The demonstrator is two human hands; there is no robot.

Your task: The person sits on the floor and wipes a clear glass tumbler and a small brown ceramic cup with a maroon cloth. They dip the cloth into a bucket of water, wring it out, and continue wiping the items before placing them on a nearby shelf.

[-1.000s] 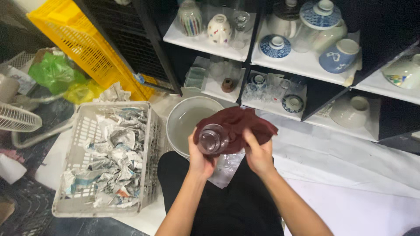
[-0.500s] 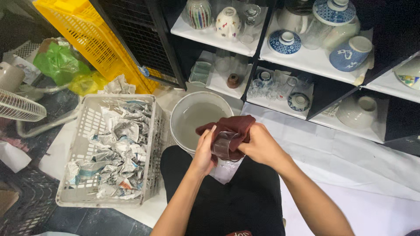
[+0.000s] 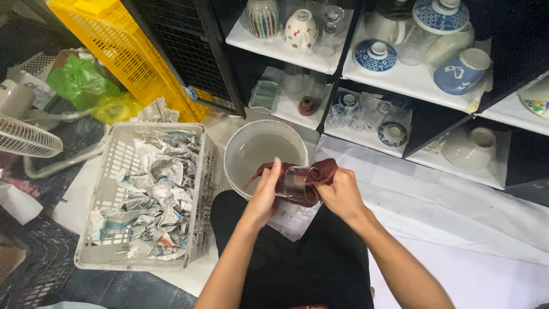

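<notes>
My left hand [image 3: 264, 197] cradles the clear glass [image 3: 293, 182] from the side, grip clenched round its wall so it can't slip. My right hand [image 3: 342, 193] grasps the maroon cloth [image 3: 313, 174] wrapped against the glass. I hold both just above my lap, at the near rim of the white bucket [image 3: 237, 150]. The newspaper crate [image 3: 111, 171] crowds my left; the white sheet [image 3: 457, 229] to my right lies open.

Black shelving unit [image 3: 337, 86] with white shelf boards, stocked with ceramic jars, bowls and small glasses; white sheet [image 3: 457, 229] spread over the floor at right; dark floor at left; yellow plastic crate [image 3: 114, 46] leaning against the unit; white fan [image 3: 26, 137] at left edge
</notes>
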